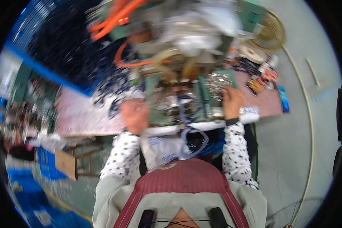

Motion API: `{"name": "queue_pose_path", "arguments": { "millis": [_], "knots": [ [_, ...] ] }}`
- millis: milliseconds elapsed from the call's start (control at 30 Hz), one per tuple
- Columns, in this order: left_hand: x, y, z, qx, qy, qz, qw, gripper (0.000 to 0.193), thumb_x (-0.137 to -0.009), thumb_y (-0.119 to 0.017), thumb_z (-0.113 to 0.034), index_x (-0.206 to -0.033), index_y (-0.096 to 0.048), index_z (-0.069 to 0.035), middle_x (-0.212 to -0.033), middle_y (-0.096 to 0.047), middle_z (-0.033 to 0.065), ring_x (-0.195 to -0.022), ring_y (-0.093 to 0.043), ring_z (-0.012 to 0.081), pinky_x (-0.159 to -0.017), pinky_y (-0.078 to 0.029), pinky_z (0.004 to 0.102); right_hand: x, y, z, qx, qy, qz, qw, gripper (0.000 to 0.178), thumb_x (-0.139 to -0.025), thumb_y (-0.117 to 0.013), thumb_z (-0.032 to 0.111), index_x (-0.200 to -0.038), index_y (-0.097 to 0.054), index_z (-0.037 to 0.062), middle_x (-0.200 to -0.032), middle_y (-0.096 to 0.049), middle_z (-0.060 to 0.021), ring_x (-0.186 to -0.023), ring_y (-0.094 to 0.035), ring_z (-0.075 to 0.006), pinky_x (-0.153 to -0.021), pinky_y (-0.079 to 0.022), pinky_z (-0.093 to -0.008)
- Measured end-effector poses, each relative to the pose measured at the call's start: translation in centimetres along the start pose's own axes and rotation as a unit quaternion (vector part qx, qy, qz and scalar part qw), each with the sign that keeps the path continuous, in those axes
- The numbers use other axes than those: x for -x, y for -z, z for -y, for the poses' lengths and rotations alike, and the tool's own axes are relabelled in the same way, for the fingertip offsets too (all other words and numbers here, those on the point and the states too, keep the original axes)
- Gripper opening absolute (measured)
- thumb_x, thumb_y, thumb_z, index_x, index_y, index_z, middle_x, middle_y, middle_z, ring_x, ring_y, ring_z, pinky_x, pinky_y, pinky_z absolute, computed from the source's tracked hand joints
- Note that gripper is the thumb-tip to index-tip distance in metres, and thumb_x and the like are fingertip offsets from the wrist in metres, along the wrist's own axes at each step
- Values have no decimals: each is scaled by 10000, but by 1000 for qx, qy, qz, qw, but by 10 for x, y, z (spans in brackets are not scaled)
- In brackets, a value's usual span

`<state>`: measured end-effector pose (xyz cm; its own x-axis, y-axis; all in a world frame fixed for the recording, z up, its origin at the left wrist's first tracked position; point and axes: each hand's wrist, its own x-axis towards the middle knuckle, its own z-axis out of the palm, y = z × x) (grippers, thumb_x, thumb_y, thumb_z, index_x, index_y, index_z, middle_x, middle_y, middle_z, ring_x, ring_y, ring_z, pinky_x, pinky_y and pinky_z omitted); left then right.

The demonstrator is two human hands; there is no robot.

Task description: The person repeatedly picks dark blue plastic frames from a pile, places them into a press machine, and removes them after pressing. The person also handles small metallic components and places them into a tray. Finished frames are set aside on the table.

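Observation:
My left hand [135, 114] is smeared by motion at the left side of a green bench machine [154, 110]; its fingers do not show clearly. At the right of the machine, my right hand [233, 102] is closed, fingertips bent down at the edge of a green tray [231, 76] with many small shiny metal pieces [217, 81]. Whatever its fingers may hold is too small to make out. Between the hands, a pale blue strap-like band [183, 110] runs through the machine's metal middle and hangs in a loop over the front edge.
Dark strips [72, 53] fill a blue crate [45, 70] at the far left and spill onto the pink tabletop [78, 114]. An orange hose [119, 57] curves behind the machine. A tape roll [254, 53] and small colourful items lie at the right. A white bag [161, 150] hangs in front.

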<state>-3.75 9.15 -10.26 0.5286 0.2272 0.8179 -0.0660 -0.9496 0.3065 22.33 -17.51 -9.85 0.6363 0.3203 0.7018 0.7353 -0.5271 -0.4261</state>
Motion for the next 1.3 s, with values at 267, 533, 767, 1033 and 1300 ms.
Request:
{"name": "queue_pose_path", "arguments": {
  "millis": [267, 533, 767, 1033, 1300],
  "knots": [
    [12, -8, 141, -559, 285, 142, 765, 593, -841, -504, -670, -979, -644, -111, -924, -639, 76, -905, -600, 322, -686, -455, 501, -1, -10, 10, 1, -74, -28, 997, 156, -791, -673, 110, -938, -623, 113, -798, -615, -94, -814, -571, -303, -784, -383, -437],
    [-3, 6, 135, -453, 283, 198, 822, 485, -857, -562, -588, -1003, -639, -131, -885, -649, 125, -747, -656, 334, -570, -498, 461, 0, 2, 7, -17, -65, -20, 998, 63, -742, -727, 124, -764, -673, 149, -742, -649, -22, -784, -576, -242, -798, -383, -399],
    [-9, 42, 99, -390, 277, 146, 866, 211, -897, -581, -254, -1032, -643, -104, -1049, -624, 136, -827, -637, 380, -676, -497, 473, -14, 13, 38, -133, -77, -21, 988, 117, -707, -738, 87, -807, -749, 145, -810, -700, -19, -785, -582, -233, -776, -432, -371],
    [-16, 51, 61, 277, 520, -43, 807, 242, -973, -538, -180, -1172, -491, -51, -987, -667, 132, -664, -668, 192, -577, -547, 278, -42, 50, 122, -367, -99, 138, 915, 188, -730, -731, 30, -911, -753, 72, -827, -700, -30, -713, -529, -100, -651, -424, -243],
    [-63, 62, -51, 569, 550, 45, 610, 198, -1006, -474, -135, -1167, -502, -22, -1033, -670, 179, -853, -705, 259, -710, -601, 346, -46, 43, 149, -372, -215, 238, 871, 415, -694, -767, 68, -1054, -565, 21, -789, -706, -51, -556, -477, -44, -524, -410, -224]
  ]
}}
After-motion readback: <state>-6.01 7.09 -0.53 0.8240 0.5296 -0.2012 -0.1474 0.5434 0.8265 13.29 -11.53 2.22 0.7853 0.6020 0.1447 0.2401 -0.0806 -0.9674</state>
